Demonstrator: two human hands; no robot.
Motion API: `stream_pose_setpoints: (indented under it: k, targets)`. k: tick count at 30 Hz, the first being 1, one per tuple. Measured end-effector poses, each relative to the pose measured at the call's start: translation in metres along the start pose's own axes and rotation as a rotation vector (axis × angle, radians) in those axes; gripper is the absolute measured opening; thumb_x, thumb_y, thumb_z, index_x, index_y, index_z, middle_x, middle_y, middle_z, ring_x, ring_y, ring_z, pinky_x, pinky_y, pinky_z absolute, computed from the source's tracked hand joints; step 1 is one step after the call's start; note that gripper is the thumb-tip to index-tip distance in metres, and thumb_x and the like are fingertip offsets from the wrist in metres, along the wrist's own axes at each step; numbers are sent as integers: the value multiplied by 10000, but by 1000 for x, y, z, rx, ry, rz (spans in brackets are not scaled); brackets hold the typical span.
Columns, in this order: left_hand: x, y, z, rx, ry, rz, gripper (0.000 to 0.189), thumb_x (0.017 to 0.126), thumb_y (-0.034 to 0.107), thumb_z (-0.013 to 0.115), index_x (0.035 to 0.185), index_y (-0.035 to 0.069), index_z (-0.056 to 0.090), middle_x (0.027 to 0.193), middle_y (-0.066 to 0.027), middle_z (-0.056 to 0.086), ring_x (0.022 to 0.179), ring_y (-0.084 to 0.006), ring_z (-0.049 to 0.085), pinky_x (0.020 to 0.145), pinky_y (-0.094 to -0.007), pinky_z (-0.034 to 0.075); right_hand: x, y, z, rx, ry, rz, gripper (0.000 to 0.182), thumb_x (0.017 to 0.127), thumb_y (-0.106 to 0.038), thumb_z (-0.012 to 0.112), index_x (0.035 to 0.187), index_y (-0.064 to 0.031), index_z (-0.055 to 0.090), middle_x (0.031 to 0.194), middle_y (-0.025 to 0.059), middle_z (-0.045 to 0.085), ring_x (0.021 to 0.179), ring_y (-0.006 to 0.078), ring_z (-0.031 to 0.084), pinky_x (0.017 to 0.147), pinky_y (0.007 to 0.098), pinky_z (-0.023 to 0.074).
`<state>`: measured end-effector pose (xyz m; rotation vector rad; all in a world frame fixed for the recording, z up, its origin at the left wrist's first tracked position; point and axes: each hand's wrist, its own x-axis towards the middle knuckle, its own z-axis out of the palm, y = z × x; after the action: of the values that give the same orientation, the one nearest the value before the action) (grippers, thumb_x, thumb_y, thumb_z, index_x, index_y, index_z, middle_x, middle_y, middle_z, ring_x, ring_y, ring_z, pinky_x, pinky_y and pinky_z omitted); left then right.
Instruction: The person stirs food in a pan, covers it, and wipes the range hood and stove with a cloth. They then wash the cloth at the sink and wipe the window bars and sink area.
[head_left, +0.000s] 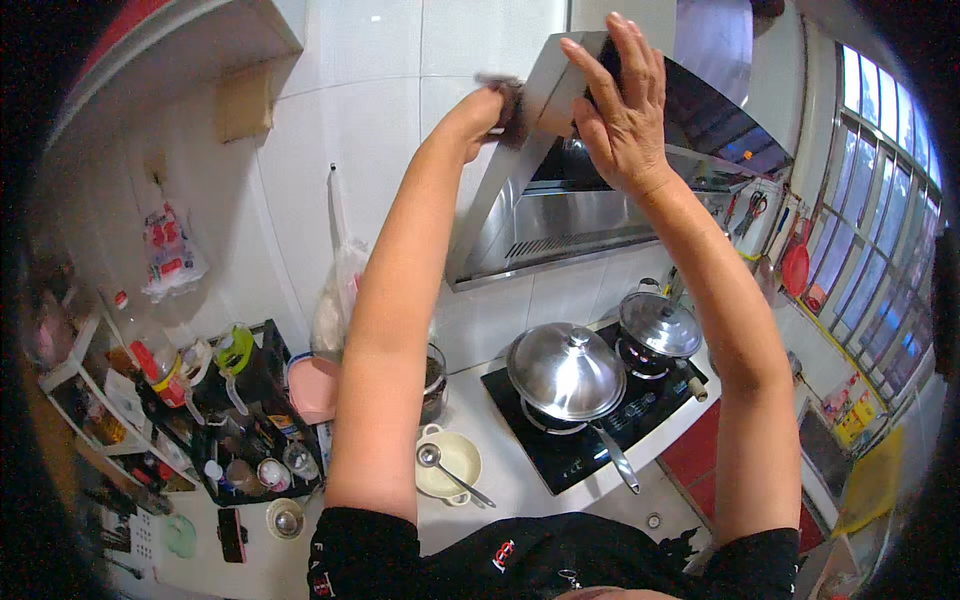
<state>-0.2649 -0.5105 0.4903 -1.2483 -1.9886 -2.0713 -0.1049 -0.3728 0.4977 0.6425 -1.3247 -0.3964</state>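
Raised high before me, my left hand (476, 124) grips a dark cloth (512, 112), blurred, against the left side of the range hood (502, 217). My right hand (622, 112) is spread flat near the top of the hood's black glass front panel (712, 127); whether the palm presses on it I cannot tell. Below the hood, a lidded pan (566, 371) with a long metal handle sits on the black gas stove (592, 450). A smaller lidded pot (660, 326) stands on the far burner.
Left of the stove is a cream two-handled bowl (457, 454) with a metal ladle (454, 472). A black rack (259, 491) holds several jars and bottles. A phone (232, 535) lies at lower left. A cabinet (180, 67) overhangs the upper left; a barred window (877, 217) is right.
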Motion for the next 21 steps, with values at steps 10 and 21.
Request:
stream_pose_setpoints:
  k: [10,21]
  targets:
    - [-1,93,33,-10,42,497,269,936,87,419,1115,52,616,994,-55,661,889,-147,627,822,-319,497,20,45,-61,373,15,220,433,882,-148,507,1307,-75,482,1400,210,385,1263,354,414,1053,421,320]
    - [-6,137,77,988,507,1045,289,915,209,532,1134,44,624,1055,-128,619,1055,-244,549,934,-386,414,49,96,-14,1012,-152,664,426,970,-299,513,1256,16,498,1020,112,598,841,144,594,701,269,496]
